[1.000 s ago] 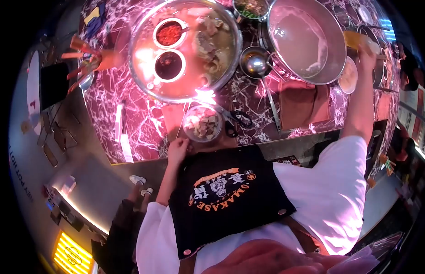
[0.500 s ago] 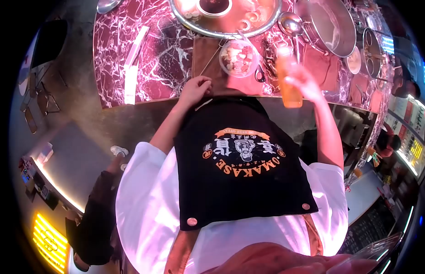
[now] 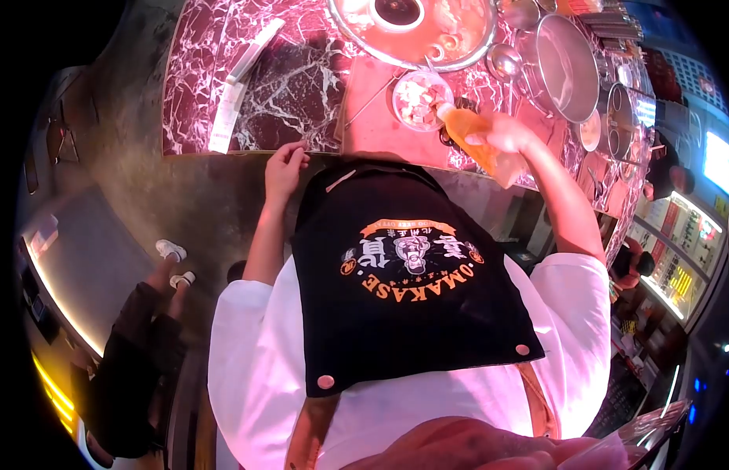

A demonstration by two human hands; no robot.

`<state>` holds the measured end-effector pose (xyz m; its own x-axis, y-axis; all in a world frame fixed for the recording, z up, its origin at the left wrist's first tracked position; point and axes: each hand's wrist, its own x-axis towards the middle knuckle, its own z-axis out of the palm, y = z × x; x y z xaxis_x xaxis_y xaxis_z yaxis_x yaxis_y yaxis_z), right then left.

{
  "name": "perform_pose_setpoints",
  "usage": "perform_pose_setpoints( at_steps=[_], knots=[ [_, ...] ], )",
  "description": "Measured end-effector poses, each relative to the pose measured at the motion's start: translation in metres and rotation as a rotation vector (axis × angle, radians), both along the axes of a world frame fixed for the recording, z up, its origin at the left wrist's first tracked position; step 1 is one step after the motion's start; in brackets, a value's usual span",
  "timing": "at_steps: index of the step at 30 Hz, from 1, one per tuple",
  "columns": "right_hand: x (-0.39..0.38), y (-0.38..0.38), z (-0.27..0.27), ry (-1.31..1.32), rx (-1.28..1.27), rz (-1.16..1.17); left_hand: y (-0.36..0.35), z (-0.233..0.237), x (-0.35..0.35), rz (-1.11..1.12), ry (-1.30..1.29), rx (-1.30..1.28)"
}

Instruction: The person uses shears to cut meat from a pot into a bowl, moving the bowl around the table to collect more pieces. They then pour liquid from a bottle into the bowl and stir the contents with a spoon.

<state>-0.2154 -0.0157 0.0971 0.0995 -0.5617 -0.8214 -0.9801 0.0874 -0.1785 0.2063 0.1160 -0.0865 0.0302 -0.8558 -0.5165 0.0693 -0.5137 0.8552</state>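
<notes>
My right hand [image 3: 499, 135] is wrapped round an orange squeeze bottle [image 3: 469, 131]. The bottle is tilted, its nozzle at the right rim of a round bowl [image 3: 418, 100] of pale and pink chopped pieces. Near the counter's front edge is my left hand [image 3: 286, 166], its fingers curled and pressed together; whether anything small is between them is too small to tell. Dark scissor-like handles lie partly hidden beneath the bottle. The bowl rests on a brown-red cloth or mat [image 3: 372, 125].
A large round pan [image 3: 345, 35] stands behind the bowl, with a ladle [image 3: 504, 61] and a deep metal pot [image 3: 568, 66] to its right. A long pale strip [image 3: 227, 117] lies on the marble counter at left. Another person [image 3: 133, 368] is at lower left.
My right hand has tipped the bottle from upright and brought its nozzle to the bowl. My left hand has moved left and back from the mat. The view has shifted slightly.
</notes>
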Motion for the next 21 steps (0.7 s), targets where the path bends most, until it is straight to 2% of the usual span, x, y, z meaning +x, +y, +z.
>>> perform_pose_setpoints(
  at_steps=[2,3,4,6,7,9,10,11,12,13,14,15,16,17,18,20,21],
  knots=[
    [-0.029,0.014,-0.015,-0.198,0.055,-0.168,0.006,-0.003,0.001,0.027,-0.004,-0.019],
    [-0.052,0.021,-0.039,-0.210,-0.016,-0.133,0.010,-0.006,-0.001,0.051,-0.002,0.003],
    [-0.060,0.025,-0.042,-0.202,-0.031,-0.130,0.012,-0.008,-0.004,0.071,0.002,0.025],
    [-0.071,0.030,-0.035,-0.716,-0.147,-0.696,0.013,-0.010,-0.009,0.066,-0.023,0.030],
    [-0.080,0.017,-0.036,-0.704,-0.224,-0.835,0.012,-0.011,-0.013,0.061,-0.063,0.057],
    [-0.092,-0.019,-0.032,-0.706,-0.602,-0.885,0.006,-0.003,-0.024,0.069,-0.061,0.053],
    [-0.096,-0.040,-0.022,-0.675,-0.701,-0.856,0.003,0.002,-0.028,0.080,-0.058,0.055],
    [-0.104,-0.062,-0.038,-0.856,-0.860,-0.986,0.000,0.002,-0.032,0.091,-0.076,0.053],
    [-0.133,-0.092,-0.062,-0.676,-1.051,-0.844,-0.003,0.003,-0.036,0.103,-0.098,0.052],
    [-0.151,-0.117,-0.084,-0.658,-1.159,-0.869,-0.006,0.006,-0.039,0.113,-0.077,-0.015],
    [-0.152,-0.135,-0.086,-0.436,-1.226,-0.863,-0.008,0.010,-0.042,0.125,-0.062,-0.079],
    [-0.175,-0.162,-0.119,-0.345,-1.343,-0.845,-0.011,0.022,-0.045,0.114,-0.161,-0.019],
    [-0.173,-0.174,-0.124,-0.280,-1.330,-0.889,-0.011,0.016,-0.046,0.125,-0.167,-0.039],
    [-0.168,-0.183,-0.120,-0.183,-1.288,-0.900,-0.015,0.034,-0.055,0.190,-0.151,-0.027],
    [-0.188,-0.201,-0.151,-0.207,-1.397,-0.818,-0.013,0.030,-0.052,0.160,-0.147,-0.054],
    [-0.175,-0.214,-0.144,-0.041,-1.306,-0.863,-0.006,0.023,-0.051,0.165,-0.206,-0.092],
    [-0.176,-0.218,-0.144,-0.111,-1.299,-0.816,-0.004,0.023,-0.051,0.174,-0.196,-0.070]
  ],
)
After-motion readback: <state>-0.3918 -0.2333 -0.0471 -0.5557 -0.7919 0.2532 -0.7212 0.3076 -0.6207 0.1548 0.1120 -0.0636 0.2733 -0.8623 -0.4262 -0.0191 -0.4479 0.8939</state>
